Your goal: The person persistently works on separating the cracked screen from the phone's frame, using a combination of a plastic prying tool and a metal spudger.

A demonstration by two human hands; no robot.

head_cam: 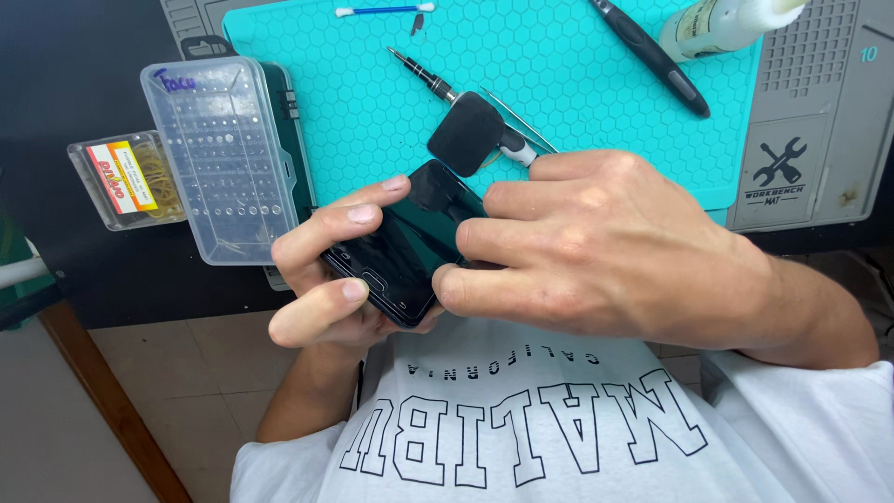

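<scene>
Both hands hold a black phone [402, 244] low at centre, screen up, over the person's white shirt [521, 424]; the left hand [326, 279] cups it from 8 o'clock, thumb and forefinger curled on its edge; the right hand [596, 247] covers its 3 o'clock side, fingertips pressed on the glass. At 12 o'clock of the phone a black suction cup [466, 133] lies on a teal mat [559, 84], touching a screwdriver [424, 73] and tweezers [517, 118]; at 10 o'clock sits a clear bit case [219, 158], a small box of rubber bands [126, 179] just beside it; a swab [384, 10], a black pen tool [652, 56] and a white bottle [722, 23] lie along the top edge.
</scene>
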